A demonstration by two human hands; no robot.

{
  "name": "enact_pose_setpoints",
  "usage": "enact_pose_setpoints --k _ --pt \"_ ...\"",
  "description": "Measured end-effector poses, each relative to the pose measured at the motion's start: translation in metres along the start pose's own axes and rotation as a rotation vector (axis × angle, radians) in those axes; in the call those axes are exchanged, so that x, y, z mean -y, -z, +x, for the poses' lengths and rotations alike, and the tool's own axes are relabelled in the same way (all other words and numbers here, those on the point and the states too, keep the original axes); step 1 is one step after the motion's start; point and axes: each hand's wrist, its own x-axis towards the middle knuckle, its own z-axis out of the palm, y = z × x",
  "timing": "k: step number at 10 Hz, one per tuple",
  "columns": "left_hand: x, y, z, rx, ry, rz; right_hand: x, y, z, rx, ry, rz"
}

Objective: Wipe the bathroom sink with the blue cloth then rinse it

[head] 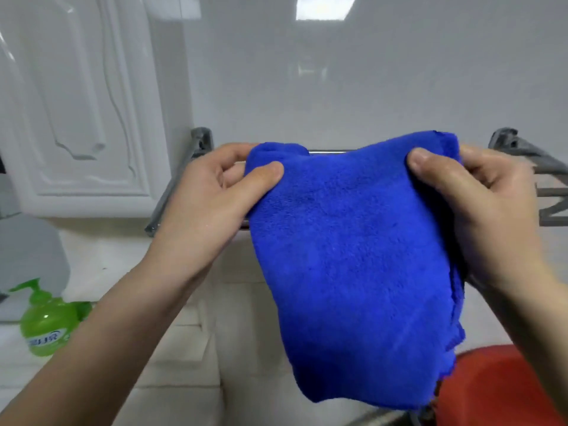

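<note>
1. Cloth (pixel 347 265), blue and folded, hangs in mid-air at the centre of view, in front of a metal rail (pixel 327 152) on the wall.
2. The left hand (pixel 209 207) pinches the top corner at 10 o'clock, thumb in front, fingers (pixel 233 150) closed behind.
3. The right hand (pixel 479 198) grips the corner at 2 o'clock likewise, so the cloth stays spread flat.
4. It is probably being lifted off or hung on the rail; which, I cannot tell.
5. A green soap bottle (pixel 46 327) stands on the worktop (pixel 172 364) at 8 o'clock; no sink shows.
</note>
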Motion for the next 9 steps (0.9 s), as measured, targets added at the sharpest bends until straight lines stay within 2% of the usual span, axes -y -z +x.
enact_pose_setpoints --k 2,4,5,6,7,8,9 --pt "0.026 0.0 0.025 -0.114 0.097 0.333 -0.031 -0.005 0.022 0.178 -0.225 -0.051" --pt "0.02 0.005 0.031 -0.068 -0.029 0.504 -0.022 -0.008 0.037 0.202 -0.151 -0.147" --pt "0.02 0.007 0.029 -0.01 0.017 0.561 -0.031 -0.001 0.045 0.36 -0.3 -0.204" --pt "0.023 0.009 0.026 0.026 0.014 0.751 -0.034 0.009 0.046 0.534 -0.35 -0.353" --pt "0.026 0.01 0.024 0.12 0.048 0.929 -0.027 0.014 0.045 0.551 -0.32 -0.512" --pt "0.028 0.006 0.026 0.099 0.042 1.083 -0.025 0.015 0.04 0.506 -0.233 -0.797" --pt "0.032 0.003 0.016 -0.023 -0.236 1.116 -0.024 0.015 0.032 0.326 0.128 -1.194"
